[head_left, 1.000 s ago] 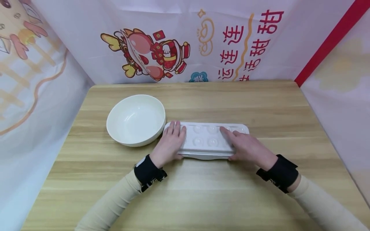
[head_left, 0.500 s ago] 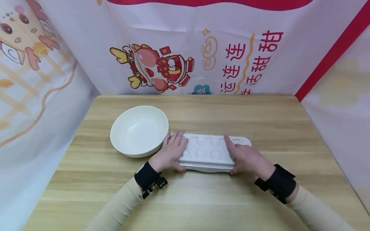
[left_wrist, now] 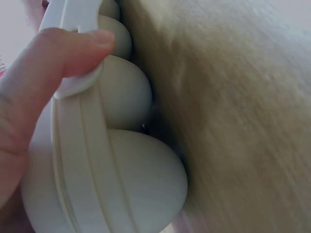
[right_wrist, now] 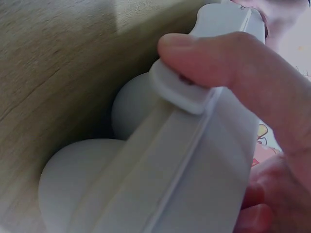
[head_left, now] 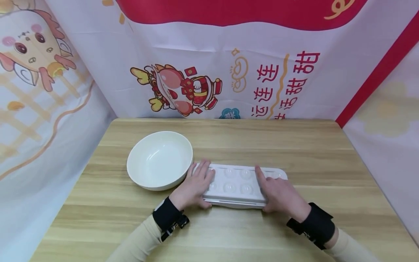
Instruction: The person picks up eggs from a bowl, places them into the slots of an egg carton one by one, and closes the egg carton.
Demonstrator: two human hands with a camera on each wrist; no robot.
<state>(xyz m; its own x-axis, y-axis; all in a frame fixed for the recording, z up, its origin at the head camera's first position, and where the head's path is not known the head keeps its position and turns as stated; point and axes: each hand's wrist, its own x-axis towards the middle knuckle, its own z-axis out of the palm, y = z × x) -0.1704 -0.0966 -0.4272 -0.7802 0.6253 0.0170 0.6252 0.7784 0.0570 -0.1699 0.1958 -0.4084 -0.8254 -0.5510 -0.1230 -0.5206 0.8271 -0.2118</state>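
Note:
A long white plastic egg box (head_left: 221, 181), with rows of round bumps on its lid, lies closed on the table. My left hand (head_left: 194, 186) grips its left end, fingers spread over the lid and thumb at the front edge. The right end is held by my right hand (head_left: 284, 194), its index finger stretched across the top. In the left wrist view, the thumb (left_wrist: 51, 58) presses by a front tab above rounded cups (left_wrist: 148, 184). The right thumb (right_wrist: 228, 56) rests on another tab (right_wrist: 177, 92) in the right wrist view. The box's contents are hidden.
An empty white bowl (head_left: 160, 160) stands just left of the box, close to my left fingertips. Wood-grain table (head_left: 235, 236) surface extends around both. Printed cloth (head_left: 196, 40) hangs behind the table and along both sides.
The head view has tilted upward, so table, bowl and box appear lower in the picture. Both hands keep their hold on the egg box, which stays beside the bowl.

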